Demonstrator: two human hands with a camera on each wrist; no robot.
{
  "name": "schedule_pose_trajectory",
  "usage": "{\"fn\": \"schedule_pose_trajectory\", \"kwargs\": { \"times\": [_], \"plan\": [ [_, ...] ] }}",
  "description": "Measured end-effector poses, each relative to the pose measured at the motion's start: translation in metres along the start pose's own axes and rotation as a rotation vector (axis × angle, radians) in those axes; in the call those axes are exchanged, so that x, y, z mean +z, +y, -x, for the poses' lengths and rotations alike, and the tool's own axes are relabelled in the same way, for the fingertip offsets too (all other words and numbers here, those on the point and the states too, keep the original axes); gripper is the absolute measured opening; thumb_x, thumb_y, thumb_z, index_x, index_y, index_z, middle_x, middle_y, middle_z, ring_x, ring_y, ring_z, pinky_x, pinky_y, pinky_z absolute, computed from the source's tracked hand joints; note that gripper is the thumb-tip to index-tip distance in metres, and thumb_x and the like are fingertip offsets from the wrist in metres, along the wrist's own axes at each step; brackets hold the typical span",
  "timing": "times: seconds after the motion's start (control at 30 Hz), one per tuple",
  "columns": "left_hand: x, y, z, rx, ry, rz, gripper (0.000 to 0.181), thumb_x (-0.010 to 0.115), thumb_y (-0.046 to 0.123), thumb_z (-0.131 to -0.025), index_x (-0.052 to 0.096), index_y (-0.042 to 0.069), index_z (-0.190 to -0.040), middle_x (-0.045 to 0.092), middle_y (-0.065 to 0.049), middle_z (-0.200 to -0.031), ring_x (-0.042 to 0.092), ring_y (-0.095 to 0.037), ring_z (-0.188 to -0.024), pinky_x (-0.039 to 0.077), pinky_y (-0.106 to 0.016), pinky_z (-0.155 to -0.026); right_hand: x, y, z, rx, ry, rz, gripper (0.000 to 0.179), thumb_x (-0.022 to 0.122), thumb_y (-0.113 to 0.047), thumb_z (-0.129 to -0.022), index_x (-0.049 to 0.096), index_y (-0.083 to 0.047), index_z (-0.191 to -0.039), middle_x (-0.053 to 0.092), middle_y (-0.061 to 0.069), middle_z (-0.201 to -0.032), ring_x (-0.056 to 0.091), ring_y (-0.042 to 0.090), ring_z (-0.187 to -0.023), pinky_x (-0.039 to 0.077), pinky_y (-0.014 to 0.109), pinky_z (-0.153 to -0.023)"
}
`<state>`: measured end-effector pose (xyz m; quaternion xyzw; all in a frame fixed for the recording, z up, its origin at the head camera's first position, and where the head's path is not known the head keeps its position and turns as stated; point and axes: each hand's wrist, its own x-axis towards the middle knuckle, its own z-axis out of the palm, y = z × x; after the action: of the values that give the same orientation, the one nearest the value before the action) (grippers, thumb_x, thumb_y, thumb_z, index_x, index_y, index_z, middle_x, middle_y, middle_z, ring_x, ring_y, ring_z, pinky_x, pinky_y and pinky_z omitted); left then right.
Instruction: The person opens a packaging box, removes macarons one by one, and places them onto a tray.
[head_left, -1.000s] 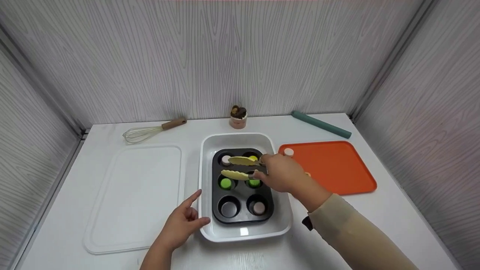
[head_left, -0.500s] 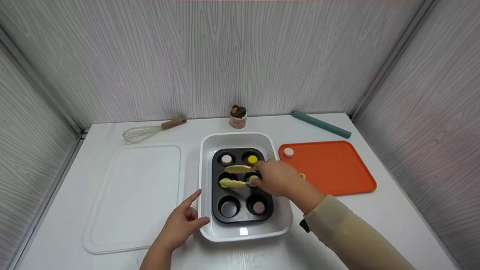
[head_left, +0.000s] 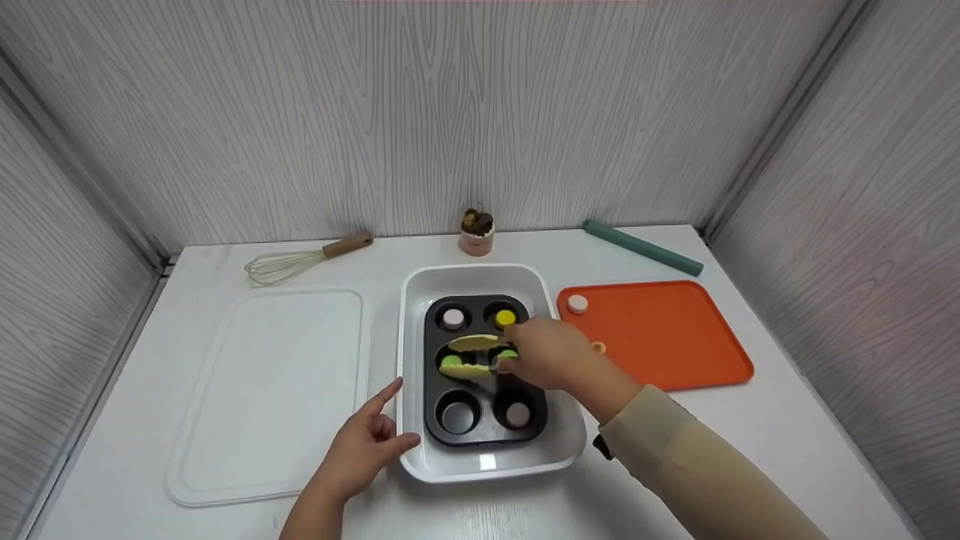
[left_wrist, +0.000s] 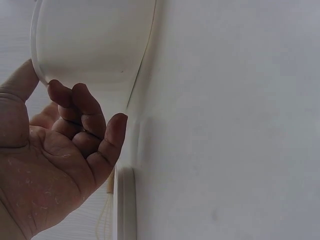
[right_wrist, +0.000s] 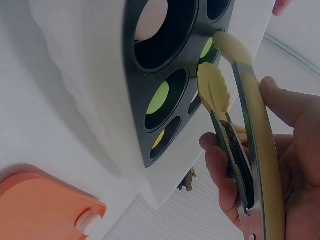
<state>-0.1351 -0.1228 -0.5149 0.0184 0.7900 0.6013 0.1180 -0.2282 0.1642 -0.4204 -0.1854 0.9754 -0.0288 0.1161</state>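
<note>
Scalloped yellow-headed tongs (right_wrist: 267, 165) are gripped in the right hand (head_left: 551, 354), thumb on one arm and curled fingers on the other; the heads stand apart over the middle row of a six-cup muffin tin (head_left: 484, 433), the left cup's green disc (head_left: 451, 361) between them. Contact between heads and disc cannot be determined. The tin sits inside a white tub (head_left: 564, 427). The left hand (head_left: 358, 454) touches the tub's left rim, index finger extended, thumb over the edge. To the right lies an orange tray (head_left: 675, 337) bearing a pale pink disc (head_left: 577, 304); to the left, a white lid (head_left: 277, 397). Along the rear: whisk (head_left: 345, 247), dessert cup (head_left: 476, 241), teal rolling pin (head_left: 643, 248).
</note>
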Motion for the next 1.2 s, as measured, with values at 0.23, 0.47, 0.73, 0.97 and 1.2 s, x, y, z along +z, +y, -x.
{"fn": "schedule_pose_trajectory", "kwargs": {
  "times": [0.23, 0.47, 0.73, 0.97, 1.2],
  "plan": [
    [0.000, 0.000, 0.000, 0.002, -0.003, 0.006, 0.090, 0.088, 0.010, -0.087, 0.041, 0.010, -0.164, 0.053, -0.002, -0.071, 0.044, -0.013, -0.063, 0.040, -0.025, -0.057, -0.001, -0.007, -0.003, 0.015, -0.011, 0.076, 0.042, 0.073, -0.051, -0.098, 0.073, -0.014, -0.117, 0.065, 0.003, -0.089, 0.061, 0.023, -0.080, 0.054, 0.044, -0.068],
    [0.001, 0.000, -0.001, 0.016, -0.021, 0.013, 0.091, 0.087, 0.009, -0.087, 0.039, 0.007, -0.164, 0.052, -0.001, -0.070, 0.044, -0.012, -0.062, 0.040, -0.024, -0.057, 0.000, -0.012, -0.003, 0.034, 0.005, 0.110, 0.039, 0.074, -0.051, -0.097, 0.073, -0.014, -0.111, 0.065, 0.003, -0.086, 0.061, 0.023, -0.075, 0.053, 0.044, -0.065],
    [0.000, -0.001, -0.001, 0.002, -0.002, 0.018, 0.090, 0.088, 0.009, -0.087, 0.040, 0.010, -0.164, 0.051, -0.002, -0.071, 0.044, -0.013, -0.062, 0.040, -0.025, -0.057, -0.003, -0.022, -0.007, 0.046, -0.066, 0.125, 0.043, 0.071, -0.051, -0.100, 0.073, -0.010, -0.115, 0.065, 0.005, -0.087, 0.062, 0.025, -0.074, 0.054, 0.041, -0.064],
    [0.001, -0.002, -0.001, -0.001, -0.005, 0.012, 0.090, 0.087, 0.010, -0.087, 0.040, 0.010, -0.164, 0.052, -0.002, -0.071, 0.045, -0.013, -0.062, 0.041, -0.025, -0.057, -0.001, -0.026, -0.010, 0.041, -0.057, 0.137, 0.038, 0.071, -0.048, -0.100, 0.073, -0.010, -0.104, 0.064, 0.004, -0.081, 0.062, 0.024, -0.070, 0.054, 0.040, -0.060],
    [0.001, -0.001, -0.001, -0.003, -0.004, 0.007, 0.091, 0.087, 0.010, -0.087, 0.040, 0.010, -0.164, 0.052, -0.002, -0.071, 0.045, -0.013, -0.063, 0.041, -0.025, -0.057, 0.000, -0.027, -0.009, 0.052, -0.044, 0.117, 0.036, 0.070, -0.047, -0.101, 0.073, -0.011, -0.100, 0.063, 0.003, -0.077, 0.062, 0.024, -0.068, 0.052, 0.039, -0.059]
  ]
}}
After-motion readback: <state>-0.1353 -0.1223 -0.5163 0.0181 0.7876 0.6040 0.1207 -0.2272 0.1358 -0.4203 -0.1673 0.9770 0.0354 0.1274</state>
